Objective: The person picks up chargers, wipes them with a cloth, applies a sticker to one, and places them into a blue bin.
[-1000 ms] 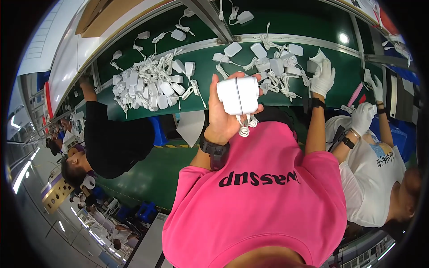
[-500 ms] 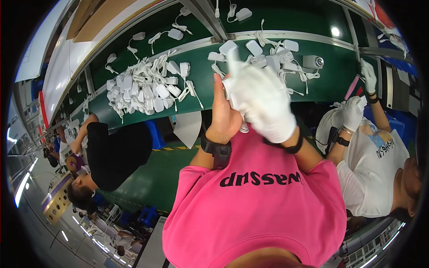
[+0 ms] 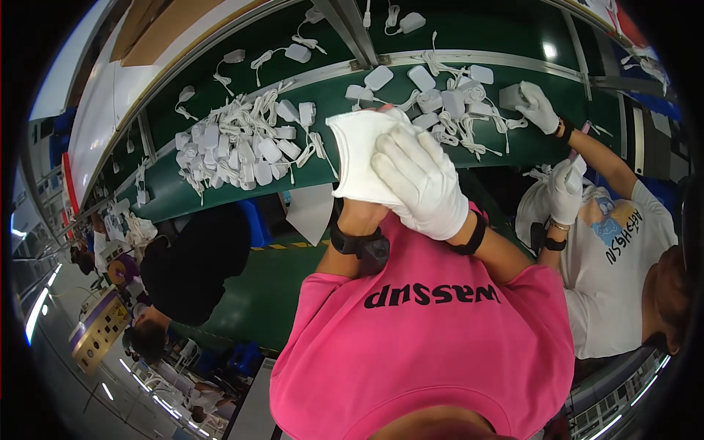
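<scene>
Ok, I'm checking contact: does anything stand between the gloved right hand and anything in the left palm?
Yes: a white cloth lies under the right hand, spread across the left hand; anything held there is hidden.

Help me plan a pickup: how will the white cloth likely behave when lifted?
The white cloth is probably floppy, as its edges curve. It looks light, being a thin sheet, and its matte surface suggests it may not slip easily.

A co-worker in black point(image 3: 192, 271) is on my left, another in white point(image 3: 627, 293) on my right! Ahead to my left, brown cardboard point(image 3: 169, 33); below, yellow-and-black tape point(image 3: 297, 246) marks the green floor point(image 3: 271, 290).
</scene>
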The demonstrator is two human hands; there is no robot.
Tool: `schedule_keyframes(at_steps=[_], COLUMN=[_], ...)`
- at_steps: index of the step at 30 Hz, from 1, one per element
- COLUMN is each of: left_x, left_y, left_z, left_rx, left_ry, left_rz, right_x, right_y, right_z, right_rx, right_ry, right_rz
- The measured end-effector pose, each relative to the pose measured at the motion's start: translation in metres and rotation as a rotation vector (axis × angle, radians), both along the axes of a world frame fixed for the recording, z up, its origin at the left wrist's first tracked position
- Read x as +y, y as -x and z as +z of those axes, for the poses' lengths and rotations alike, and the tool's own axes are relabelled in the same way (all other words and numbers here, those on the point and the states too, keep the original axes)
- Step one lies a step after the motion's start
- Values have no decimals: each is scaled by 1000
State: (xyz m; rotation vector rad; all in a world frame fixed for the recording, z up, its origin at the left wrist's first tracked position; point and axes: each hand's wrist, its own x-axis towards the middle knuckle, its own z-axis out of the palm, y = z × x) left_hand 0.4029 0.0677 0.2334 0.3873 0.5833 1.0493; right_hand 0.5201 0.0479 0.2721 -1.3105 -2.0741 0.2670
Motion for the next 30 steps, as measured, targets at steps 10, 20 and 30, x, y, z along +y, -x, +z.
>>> schedule_keyframes(at_steps=[10, 20, 30], left_x=[26, 28, 1], left_y=[20, 20, 5], left_z=[26, 36, 46], left_rx=[-82, -455, -36], left_ry=[61, 129, 209], left_rz=[59, -61, 189], right_x=[-19, -38, 7], right_y=[-9, -46, 3], right_z=[-6, -19, 27], right_rx=[33, 1623, 99], right_ry=[77, 546, -163], right_rz=[172, -369, -23])
